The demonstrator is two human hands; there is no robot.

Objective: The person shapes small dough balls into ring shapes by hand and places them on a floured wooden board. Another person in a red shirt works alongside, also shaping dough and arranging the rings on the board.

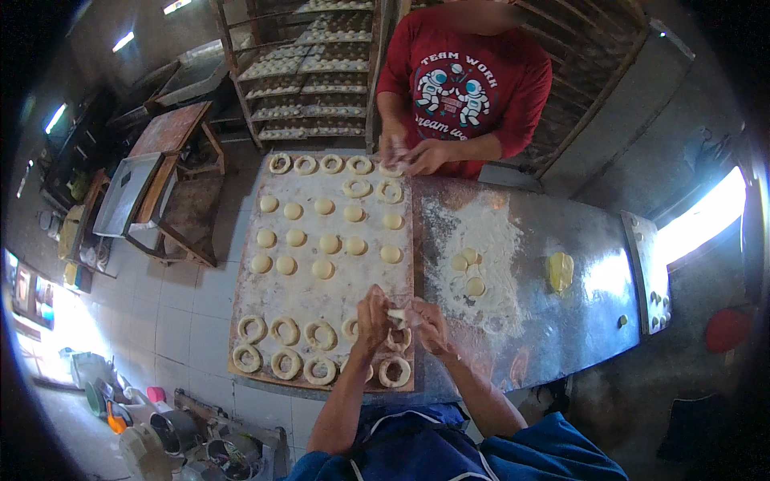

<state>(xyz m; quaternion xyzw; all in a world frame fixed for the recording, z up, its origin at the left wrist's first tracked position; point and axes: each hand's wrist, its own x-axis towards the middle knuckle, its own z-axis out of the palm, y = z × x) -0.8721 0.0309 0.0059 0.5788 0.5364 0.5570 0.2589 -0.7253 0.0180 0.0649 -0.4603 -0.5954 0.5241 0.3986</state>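
Note:
Over the near right corner of a floured wooden board [309,301], a small piece of dough [396,316] is stretched between my two hands. My left hand [373,321] grips one side of it with bent fingers. On the other side, my right hand [427,327] pinches it, slightly smeared by motion. Beneath them lie dough rings [394,371], in two rows along the near edge and partly hidden by my hands and left forearm. Round dough balls [330,244] sit in rows across the middle of the board. More rings [358,188] line its far edge.
Across the table a person in a red shirt [465,80] handles dough at the board's far corner. On the metal tabletop [561,321] lie scattered flour [505,240], three dough balls [475,286] and a yellow lump [559,272]. Behind stands a rack [309,64] of dough trays.

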